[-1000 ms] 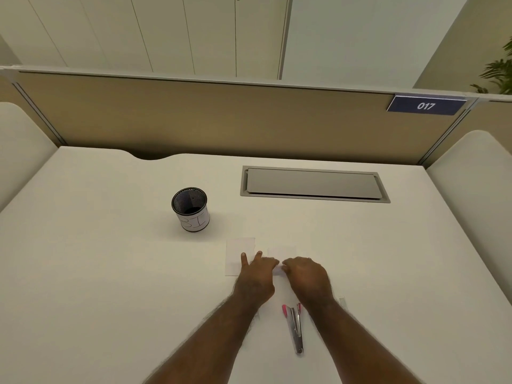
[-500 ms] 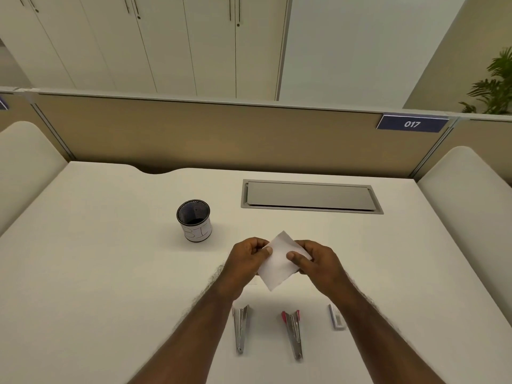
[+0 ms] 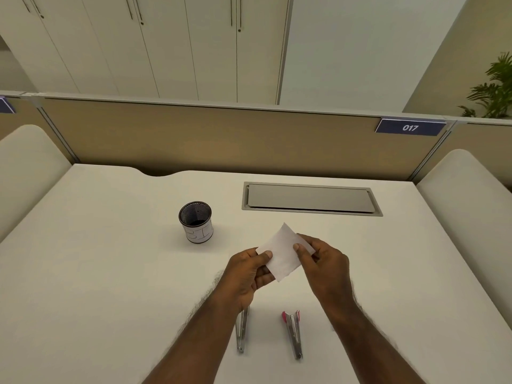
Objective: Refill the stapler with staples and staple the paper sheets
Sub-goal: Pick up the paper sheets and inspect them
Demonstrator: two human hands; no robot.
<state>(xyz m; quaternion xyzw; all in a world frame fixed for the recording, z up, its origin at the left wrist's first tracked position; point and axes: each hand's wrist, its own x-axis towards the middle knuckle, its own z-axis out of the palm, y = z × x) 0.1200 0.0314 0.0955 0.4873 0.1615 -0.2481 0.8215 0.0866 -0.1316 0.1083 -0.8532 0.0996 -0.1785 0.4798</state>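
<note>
Both hands hold small white paper sheets (image 3: 282, 252) above the white desk (image 3: 110, 273), tilted like a diamond. My left hand (image 3: 248, 275) pinches the sheets' left corner and my right hand (image 3: 322, 261) pinches their right edge. Below the hands, two metal staplers lie on the desk. One stapler with a pink tip (image 3: 292, 333) lies open between my forearms. The other, plain metal stapler (image 3: 242, 331) lies partly under my left wrist. The staple box is hidden behind my right forearm.
A black mesh pen cup (image 3: 196, 221) with a white label stands left of the hands. A grey cable hatch (image 3: 311, 199) is set into the desk behind them. A beige partition closes off the far edge, with padded side panels left and right.
The hands lifted the paper sheets off the desk and brought them together in the air. My view tilted up, and the second stapler came into sight.
</note>
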